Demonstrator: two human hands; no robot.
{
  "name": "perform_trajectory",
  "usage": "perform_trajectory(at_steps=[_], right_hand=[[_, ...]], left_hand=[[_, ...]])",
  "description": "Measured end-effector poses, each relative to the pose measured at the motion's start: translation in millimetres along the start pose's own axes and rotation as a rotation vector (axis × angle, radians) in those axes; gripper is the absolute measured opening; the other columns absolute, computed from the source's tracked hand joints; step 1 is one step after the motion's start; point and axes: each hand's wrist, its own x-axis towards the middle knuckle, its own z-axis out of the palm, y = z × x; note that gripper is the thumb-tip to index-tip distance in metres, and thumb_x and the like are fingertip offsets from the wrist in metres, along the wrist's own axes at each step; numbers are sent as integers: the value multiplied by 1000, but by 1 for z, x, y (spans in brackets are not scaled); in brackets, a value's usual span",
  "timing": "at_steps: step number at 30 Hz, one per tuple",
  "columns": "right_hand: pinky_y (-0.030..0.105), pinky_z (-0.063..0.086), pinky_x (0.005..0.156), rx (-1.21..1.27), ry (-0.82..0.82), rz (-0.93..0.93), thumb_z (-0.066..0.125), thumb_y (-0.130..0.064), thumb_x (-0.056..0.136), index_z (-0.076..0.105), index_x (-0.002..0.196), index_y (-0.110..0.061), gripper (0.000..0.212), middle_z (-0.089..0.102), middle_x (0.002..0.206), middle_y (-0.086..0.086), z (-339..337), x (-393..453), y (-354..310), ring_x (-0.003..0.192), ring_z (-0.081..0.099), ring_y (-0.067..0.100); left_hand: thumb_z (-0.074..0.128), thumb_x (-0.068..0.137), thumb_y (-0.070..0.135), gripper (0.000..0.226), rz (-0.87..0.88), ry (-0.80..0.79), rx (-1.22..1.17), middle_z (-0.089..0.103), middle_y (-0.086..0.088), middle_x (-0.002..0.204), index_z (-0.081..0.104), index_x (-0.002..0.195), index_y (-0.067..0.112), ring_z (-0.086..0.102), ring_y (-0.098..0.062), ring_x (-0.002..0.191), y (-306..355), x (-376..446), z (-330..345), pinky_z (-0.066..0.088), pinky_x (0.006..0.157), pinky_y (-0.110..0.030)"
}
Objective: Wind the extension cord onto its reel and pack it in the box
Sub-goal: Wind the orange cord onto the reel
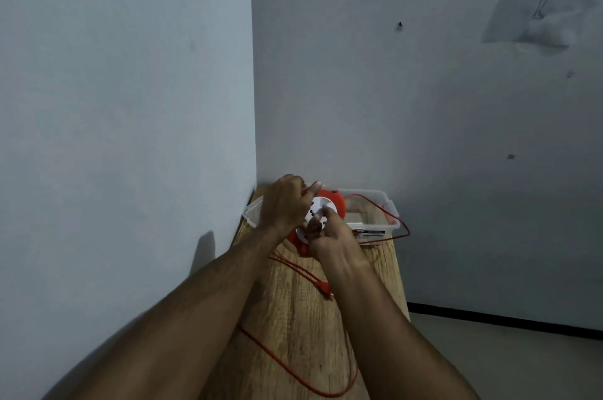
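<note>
At a wooden table [293, 318] pushed into a grey corner, a person holds a red-and-white reel [321, 215] just in front of a clear box [388, 204]; the left hand [287, 204] curls around the reel's far rim, while the right hand [329, 236] pinches at its white face, apparently a winding knob, though the fingers hide it. Most of the red cord [293, 363] lies loose across the table, one loop draped over the box, the plug [324, 288] resting mid-table; winding looks barely begun. That draped loop could snag the box wall and drag the box; slack hanging over the near edge might catch or kink; the plug may whip about as it reels in.
</note>
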Motion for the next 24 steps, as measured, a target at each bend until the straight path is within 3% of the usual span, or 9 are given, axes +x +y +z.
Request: perform_trajectory(at_steps=[2, 3, 5, 7, 9, 13, 15, 19, 24], right_hand=[[39, 60, 49, -130, 10, -61, 69, -11, 93, 54, 124, -1, 36, 73, 84, 16, -7, -3, 2, 53, 72, 26], [41, 61, 55, -250, 62, -183, 71, -9, 90, 56, 118, -1, 33, 73, 94, 15, -13, -3, 3, 65, 75, 29], [37, 62, 61, -626, 153, -628, 73, -12, 89, 62, 107, -8, 21, 71, 98, 7, -27, -6, 8, 79, 76, 26], [30, 60, 69, -1056, 178, -1078, 74, -21, 88, 65, 111, -15, 26, 69, 102, -2, -35, -13, 14, 91, 71, 18], [25, 56, 73, -1302, 202, -1262, 73, -34, 89, 63, 120, -18, 37, 68, 110, -3, -34, -7, 16, 94, 66, 13], [23, 49, 78, -1552, 241, -1285, 65, -55, 86, 55, 131, -22, 56, 61, 125, 4, -28, -1, 15, 103, 64, 19], [23, 45, 77, -1596, 223, -1252, 66, -56, 85, 53, 133, -23, 59, 57, 128, 7, -28, -2, 11, 104, 63, 21], [28, 54, 86, -1656, 160, -1193, 72, -54, 84, 49, 141, -25, 68, 44, 143, 10, -28, 3, 10, 110, 63, 26], [33, 59, 86, -1536, 154, -1315, 76, -57, 79, 57, 130, -22, 65, 51, 127, 7, -31, 7, 9, 105, 61, 22]], left_hand=[[52, 98, 49, 47, -48, 16, -18, 59, 1, 68, 60, 70, 13, 52, -10, 61, -3, 3, -5, 32, 56, -18], [51, 98, 49, 47, -71, 30, -28, 60, 0, 67, 60, 69, 14, 52, -10, 59, -5, 4, -7, 32, 56, -17], [51, 98, 50, 48, -106, 49, -54, 63, -1, 66, 63, 70, 13, 54, -10, 58, -8, 7, -9, 37, 59, -19], [51, 98, 51, 47, -107, 44, -78, 59, 3, 62, 61, 68, 16, 53, -9, 55, -9, 8, -9, 37, 59, -18], [50, 98, 51, 45, -93, 29, -87, 54, 7, 60, 57, 67, 19, 52, -8, 54, -4, 6, -9, 34, 57, -17], [52, 97, 50, 44, -50, 14, -86, 55, 7, 66, 61, 71, 16, 51, -8, 57, 2, 3, -2, 34, 56, -15], [53, 97, 50, 46, -52, 18, -101, 57, 6, 68, 66, 75, 12, 54, -9, 60, 1, 2, 0, 39, 59, -17], [53, 97, 51, 44, -70, 26, -130, 58, 7, 66, 65, 74, 15, 56, -8, 58, -3, 3, -2, 46, 63, -19], [53, 97, 51, 41, -53, 2, -122, 57, 7, 65, 59, 71, 20, 54, -6, 56, 1, 3, -4, 41, 59, -17]])
